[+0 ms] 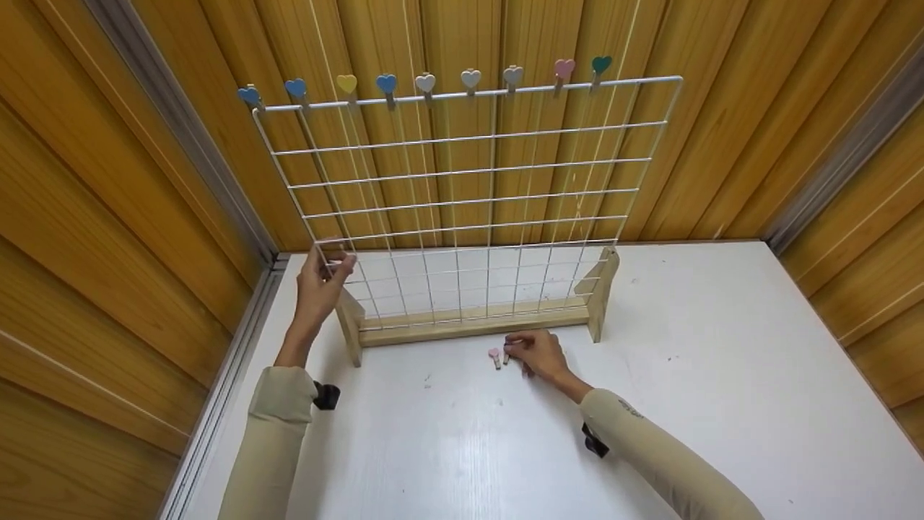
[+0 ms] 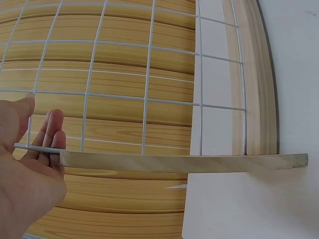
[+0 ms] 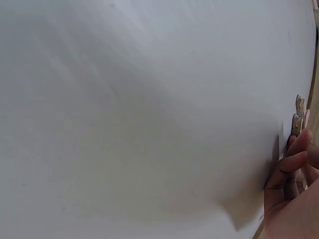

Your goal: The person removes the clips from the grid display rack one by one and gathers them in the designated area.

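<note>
A white wire grid (image 1: 493, 135) stands in a wooden base (image 1: 469, 331). Along its top rail sit several heart clips, among them a yellow one (image 1: 347, 84) and a green one (image 1: 601, 64). The left hand (image 1: 317, 289) grips the grid's left edge low down; in the left wrist view that hand (image 2: 30, 174) has its fingers round the edge wire (image 2: 42, 148). On the table before the base, the right hand (image 1: 540, 354) pinches a small clip (image 1: 506, 357), its heart hidden by the fingertips. Beside it lies a pink heart clip (image 1: 495, 359). The right wrist view catches the right hand (image 3: 291, 189) only at its edge.
The base has a wooden side foot at the left (image 1: 350, 328) and another at the right (image 1: 598, 303). It stands on a white table (image 1: 447, 448) near the back wall (image 1: 433, 43) of yellow-brown wooden panels. More panelling (image 1: 94, 217) rises on the left.
</note>
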Motion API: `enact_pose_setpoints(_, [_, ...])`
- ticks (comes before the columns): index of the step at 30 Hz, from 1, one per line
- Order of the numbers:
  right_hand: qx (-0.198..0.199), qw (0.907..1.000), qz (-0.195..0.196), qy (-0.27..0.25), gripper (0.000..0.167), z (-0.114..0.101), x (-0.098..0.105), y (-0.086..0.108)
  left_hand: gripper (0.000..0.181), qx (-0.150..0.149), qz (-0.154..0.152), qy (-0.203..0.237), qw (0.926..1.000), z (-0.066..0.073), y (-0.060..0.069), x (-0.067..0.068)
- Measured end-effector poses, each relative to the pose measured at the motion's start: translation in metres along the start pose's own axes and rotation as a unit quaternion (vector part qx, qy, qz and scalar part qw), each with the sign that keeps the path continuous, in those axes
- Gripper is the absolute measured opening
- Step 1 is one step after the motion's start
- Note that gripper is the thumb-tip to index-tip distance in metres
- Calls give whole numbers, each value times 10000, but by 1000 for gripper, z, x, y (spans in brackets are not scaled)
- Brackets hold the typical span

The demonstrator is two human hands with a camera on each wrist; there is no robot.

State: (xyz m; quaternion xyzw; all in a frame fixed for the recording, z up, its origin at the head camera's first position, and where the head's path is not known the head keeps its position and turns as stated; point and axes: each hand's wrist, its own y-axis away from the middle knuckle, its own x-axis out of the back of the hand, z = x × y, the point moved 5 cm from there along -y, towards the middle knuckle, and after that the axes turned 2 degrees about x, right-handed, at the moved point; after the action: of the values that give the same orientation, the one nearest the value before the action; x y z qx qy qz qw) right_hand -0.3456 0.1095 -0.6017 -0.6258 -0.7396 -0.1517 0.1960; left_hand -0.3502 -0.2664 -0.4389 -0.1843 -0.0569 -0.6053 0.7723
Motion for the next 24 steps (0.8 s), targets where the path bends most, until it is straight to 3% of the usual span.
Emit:
enact_pose_setpoints(11, [321,9967,-527,535,27,-9,-2,2,39,-145,7,40,9999,5,6,-1])
enact_pose_setpoints(18, [268,9963,-795,195,37,-12,-3,5,32,149,-6,-39,9999,34,22,1])
enact_pose_setpoints(24, [71,9986,-528,63,41,-35,25,9,33,145,63,-164,9997,10,11,-1])
